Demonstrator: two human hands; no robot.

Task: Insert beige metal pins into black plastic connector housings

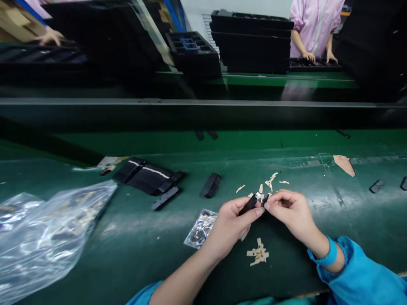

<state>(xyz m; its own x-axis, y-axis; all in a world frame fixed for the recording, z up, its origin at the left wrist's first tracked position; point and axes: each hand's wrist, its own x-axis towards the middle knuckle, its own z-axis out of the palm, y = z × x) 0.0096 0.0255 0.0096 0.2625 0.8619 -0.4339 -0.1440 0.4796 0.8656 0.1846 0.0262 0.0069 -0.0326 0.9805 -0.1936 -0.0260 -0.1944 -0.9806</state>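
Head view: your left hand (230, 224) holds the small black part (248, 205) pinched between thumb and forefinger, just above the green belt (143, 254). Your right hand (291, 212) meets it with thumb and forefinger closed narrow on its right end; the other fingers are curled.

Handling, judged: the part looks light, stiff and thin, probably moulded plastic, and small enough to slip or flick away. Grip by the long edges, near the middle, leaving the end free for fingertip work.

Appearance: matte black, short and bar-shaped, tilted up to the right. Finer detail is too small to tell.

Nearby: beige scraps (258, 254) lie below the hands, with more scattered beyond them. A small clear bag (202, 228) lies just left of your left wrist.
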